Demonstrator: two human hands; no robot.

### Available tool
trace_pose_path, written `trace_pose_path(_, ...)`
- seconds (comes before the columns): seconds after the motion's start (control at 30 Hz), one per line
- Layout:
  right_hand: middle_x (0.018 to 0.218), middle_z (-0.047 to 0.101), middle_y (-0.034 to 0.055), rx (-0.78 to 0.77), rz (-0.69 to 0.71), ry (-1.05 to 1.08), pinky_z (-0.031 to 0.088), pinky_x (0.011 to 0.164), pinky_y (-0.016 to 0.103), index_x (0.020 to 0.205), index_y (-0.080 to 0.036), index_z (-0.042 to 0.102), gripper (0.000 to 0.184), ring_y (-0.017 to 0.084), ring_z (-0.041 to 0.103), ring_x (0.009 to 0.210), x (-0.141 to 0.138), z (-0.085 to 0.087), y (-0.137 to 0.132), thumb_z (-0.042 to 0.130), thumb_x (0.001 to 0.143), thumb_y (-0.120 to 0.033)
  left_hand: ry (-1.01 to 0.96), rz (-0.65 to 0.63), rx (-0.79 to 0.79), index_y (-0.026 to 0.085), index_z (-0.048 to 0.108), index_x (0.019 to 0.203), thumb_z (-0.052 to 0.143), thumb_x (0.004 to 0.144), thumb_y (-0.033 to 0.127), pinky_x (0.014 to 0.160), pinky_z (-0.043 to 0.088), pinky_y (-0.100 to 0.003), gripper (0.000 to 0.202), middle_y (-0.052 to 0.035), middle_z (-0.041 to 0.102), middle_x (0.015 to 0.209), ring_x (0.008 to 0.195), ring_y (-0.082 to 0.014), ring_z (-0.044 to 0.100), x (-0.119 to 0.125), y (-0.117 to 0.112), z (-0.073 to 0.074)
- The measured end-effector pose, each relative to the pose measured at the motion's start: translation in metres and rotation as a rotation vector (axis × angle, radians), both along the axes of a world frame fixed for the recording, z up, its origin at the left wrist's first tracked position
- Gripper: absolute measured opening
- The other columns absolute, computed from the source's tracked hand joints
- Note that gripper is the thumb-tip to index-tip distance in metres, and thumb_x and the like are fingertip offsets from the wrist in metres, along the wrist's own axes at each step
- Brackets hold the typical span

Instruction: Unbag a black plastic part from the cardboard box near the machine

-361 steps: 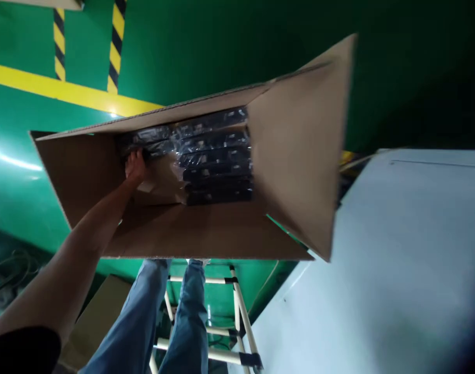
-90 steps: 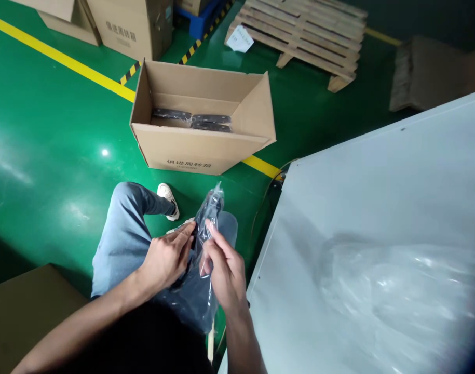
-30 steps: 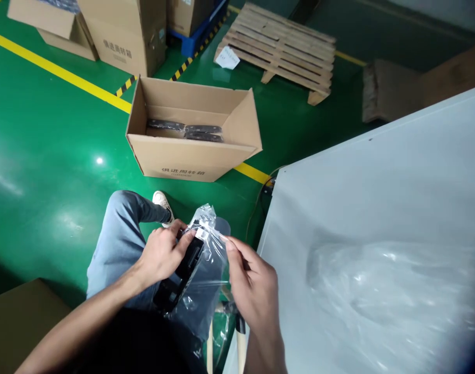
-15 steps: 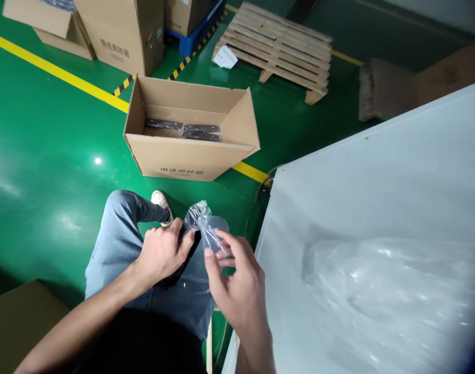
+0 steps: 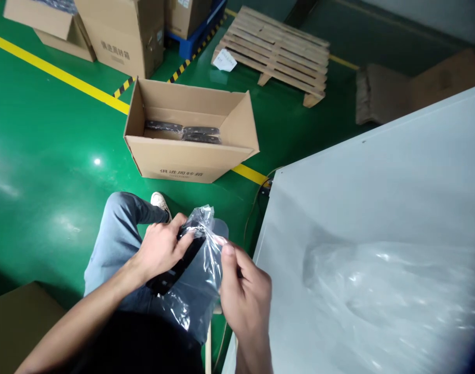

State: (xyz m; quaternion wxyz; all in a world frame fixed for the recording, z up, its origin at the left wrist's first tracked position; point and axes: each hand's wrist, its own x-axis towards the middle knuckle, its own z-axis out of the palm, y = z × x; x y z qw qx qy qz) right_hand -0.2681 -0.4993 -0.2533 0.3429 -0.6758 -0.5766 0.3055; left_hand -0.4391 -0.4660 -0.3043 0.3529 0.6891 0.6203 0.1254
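Over my lap, my left hand [image 5: 161,248] is wrapped round the upper end of a flat black part [image 5: 177,272] inside a clear plastic bag [image 5: 211,270]. Which layers of film lie under its fingers I cannot tell. My right hand [image 5: 245,288] pinches the bag's right side between thumb and forefinger, pulling the film into tight creases. The bag's crumpled top sticks up between both hands, and its loose lower part hangs over my thigh. Beyond my knees, an open cardboard box [image 5: 190,158] holds several dark, film-wrapped parts [image 5: 201,134] lying at its bottom.
A white table [image 5: 299,208] on my right carries a heap of clear plastic bags [image 5: 385,296]. Further off are a wooden pallet [image 5: 276,52], cardboard cartons [image 5: 116,36] and a blue pallet [image 5: 188,47]. A cable [image 5: 249,218] runs down beside the table. Another carton [image 5: 23,327] stands at lower left.
My right hand has closed from a loose, spread grip into a pinch on the film and moved slightly right and down. The bag is drawn tauter, and more of the black part shows.
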Motion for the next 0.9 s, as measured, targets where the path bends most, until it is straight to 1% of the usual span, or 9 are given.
trace_pose_path(0.13,0.051,0.057,-0.0002,-0.038,-0.086,0.049,0.049,0.050,0.027,0.106,-0.022,0.085,0.052,0.017,0.056,0.049,0.003,-0.003,-0.004,0.052,0.103,-0.062,-0.088,0.066,-0.029,0.023,0.052,0.105,0.042,0.102,0.042,0.067,0.035,-0.033,0.022,0.0002,0.059,0.066,0.064,-0.0258,0.066,-0.002,0.006,-0.002)
trace_pose_path(0.23,0.048,0.046,-0.0040,-0.061,-0.232,0.101,0.041,0.041,0.025,0.108,-0.021,0.084,0.057,0.013,0.046,0.041,0.009,-0.006,-0.008,0.055,0.100,-0.069,-0.295,0.113,-0.086,0.024,0.051,0.093,0.042,0.103,0.046,0.067,0.035,-0.031,0.026,0.0029,0.050,0.063,0.061,-0.0201,0.055,-0.012,0.014,-0.005)
trace_pose_path(0.33,0.049,0.042,-0.0061,-0.108,-0.355,0.226,0.040,0.039,0.025,0.104,-0.018,0.082,0.064,0.010,0.042,0.038,0.017,-0.008,-0.006,0.055,0.097,-0.076,-0.493,0.109,-0.089,0.022,0.047,0.080,0.044,0.104,0.050,0.070,0.037,-0.028,0.037,0.0021,0.050,0.070,0.069,-0.0164,0.049,-0.024,0.021,-0.008)
trace_pose_path(0.43,0.052,0.041,-0.0077,-0.171,-0.388,0.411,0.039,0.037,0.024,0.105,-0.015,0.079,0.066,0.009,0.038,0.038,0.022,-0.007,0.004,0.061,0.093,-0.077,-0.573,0.108,-0.095,0.020,0.048,0.077,0.049,0.103,0.049,0.070,0.036,-0.027,0.039,0.0021,0.048,0.073,0.072,-0.0147,0.044,-0.029,0.022,-0.007)
trace_pose_path(0.57,0.054,0.040,-0.0101,-0.228,-0.353,0.579,0.026,0.033,0.022,0.125,-0.017,0.075,0.068,0.007,0.031,0.038,0.034,-0.009,0.018,0.069,0.089,-0.074,-0.764,0.151,-0.212,0.018,0.052,0.078,0.054,0.100,0.053,0.068,0.038,-0.026,0.042,0.0007,0.048,0.077,0.072,-0.0138,0.042,-0.027,0.019,-0.002)
trace_pose_path(0.67,0.065,0.056,-0.0059,-0.237,-0.204,0.635,0.040,0.040,0.023,0.141,-0.023,0.067,0.071,0.010,0.049,0.047,0.050,-0.016,0.021,0.078,0.086,-0.065,-0.801,0.248,-0.274,0.018,0.052,0.076,0.059,0.096,0.058,0.058,0.033,-0.024,0.045,0.0023,0.043,0.071,0.064,-0.0117,0.037,-0.028,0.020,0.000)
trace_pose_path(0.73,0.081,0.067,-0.0001,-0.216,-0.158,0.633,0.052,0.049,0.027,0.142,-0.025,0.066,0.071,0.015,0.064,0.062,0.060,-0.022,0.022,0.082,0.083,-0.062,-0.755,0.293,-0.250,0.018,0.051,0.076,0.063,0.095,0.058,0.054,0.030,-0.023,0.045,0.0035,0.040,0.068,0.060,-0.0105,0.035,-0.030,0.021,0.001)
trace_pose_path(0.83,0.097,0.073,0.0062,-0.100,-0.259,0.581,0.062,0.068,0.034,0.130,-0.023,0.071,0.061,0.022,0.073,0.085,0.067,-0.026,0.024,0.077,0.086,-0.065,-0.680,0.334,-0.216,0.020,0.053,0.081,0.064,0.094,0.059,0.046,0.031,-0.022,0.043,0.0054,0.041,0.063,0.052,-0.0098,0.037,-0.031,0.022,0.003)
trace_pose_path(0.9,0.105,0.073,0.0081,0.038,-0.361,0.476,0.063,0.083,0.042,0.126,-0.024,0.072,0.053,0.025,0.073,0.099,0.060,-0.023,0.024,0.075,0.089,-0.062,-0.651,0.333,-0.234,0.021,0.055,0.087,0.064,0.094,0.062,0.039,0.031,-0.022,0.043,0.0066,0.042,0.061,0.045,-0.0104,0.039,-0.028,0.021,0.006)
